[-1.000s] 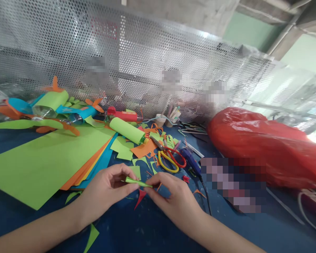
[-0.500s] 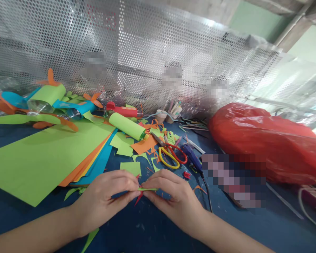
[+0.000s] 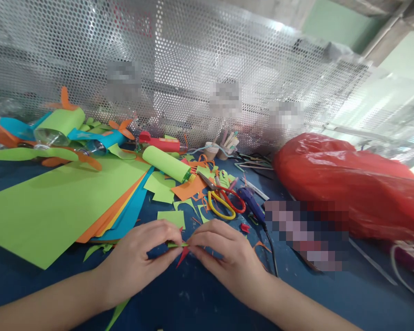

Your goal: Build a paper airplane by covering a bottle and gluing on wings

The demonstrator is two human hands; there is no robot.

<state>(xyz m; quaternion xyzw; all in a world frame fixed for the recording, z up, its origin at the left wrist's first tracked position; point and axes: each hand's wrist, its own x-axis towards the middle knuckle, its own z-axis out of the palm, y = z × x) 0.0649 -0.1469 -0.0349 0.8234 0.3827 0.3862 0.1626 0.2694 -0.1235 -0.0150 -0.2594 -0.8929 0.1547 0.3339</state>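
Note:
Between my two hands is a small green piece of paper or foam sheet [image 3: 176, 244], seen nearly edge-on. My left hand [image 3: 143, 248] pinches it between thumb and fingers. My right hand [image 3: 224, 255] has its fingertips closed on the same piece from the other side, most of its grip hidden. A pointed red scrap [image 3: 182, 256] shows just below the fingertips; whether it is held or lies on the table I cannot tell. Right behind the hands lie a green cut piece [image 3: 171, 219] and scissors [image 3: 222, 203] with yellow and red handles.
Large coloured sheets [image 3: 65, 197] fan out at left, with decorated plastic bottles [image 3: 106, 140] behind. A green-wrapped bottle [image 3: 166, 164] lies amid scraps. A blue glue gun [image 3: 251, 204] with a black cord sits right of the scissors. A red plastic bag [image 3: 348, 184] fills the right side.
The green piece has shifted left between the fingertips; its end no longer sticks out toward the right hand. My right fingers have moved slightly. Things on the table stay put.

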